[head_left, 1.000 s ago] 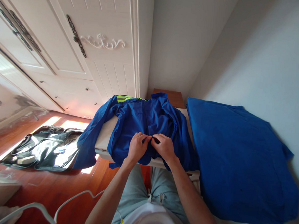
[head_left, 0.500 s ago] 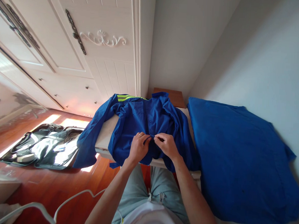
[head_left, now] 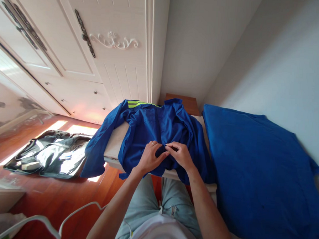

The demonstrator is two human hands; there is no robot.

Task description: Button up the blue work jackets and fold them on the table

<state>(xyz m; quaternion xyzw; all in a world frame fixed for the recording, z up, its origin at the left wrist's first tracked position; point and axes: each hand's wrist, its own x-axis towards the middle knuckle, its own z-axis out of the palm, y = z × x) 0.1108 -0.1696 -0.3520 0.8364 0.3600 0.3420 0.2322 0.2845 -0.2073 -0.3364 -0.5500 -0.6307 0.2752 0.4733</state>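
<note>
A blue long-sleeved work shirt (head_left: 148,124) with yellow-green and grey stripes at one shoulder lies front up on a narrow padded board (head_left: 116,140). My left hand (head_left: 152,157) grips the front edge of the shirt, its fingers on the cloth and its thumb stretched toward the other hand. Beside it, my right hand (head_left: 181,154) pinches the same front opening with thumb and forefinger. The fingertips of both hands nearly meet; what lies between them is too small to make out. One sleeve hangs over the board's left side.
Folded blue cloth (head_left: 258,171) lies on the right by the wall. An open suitcase (head_left: 50,153) sits on the wooden floor at left. White wardrobe doors (head_left: 111,70) rise behind. A white cable (head_left: 74,213) runs across the lower left. A brown wooden piece (head_left: 189,105) stands behind the shirt.
My left thumb has moved right, over the shirt's front edge toward my right fingertips. My right hand keeps its pinch. The view has shifted slightly.
</note>
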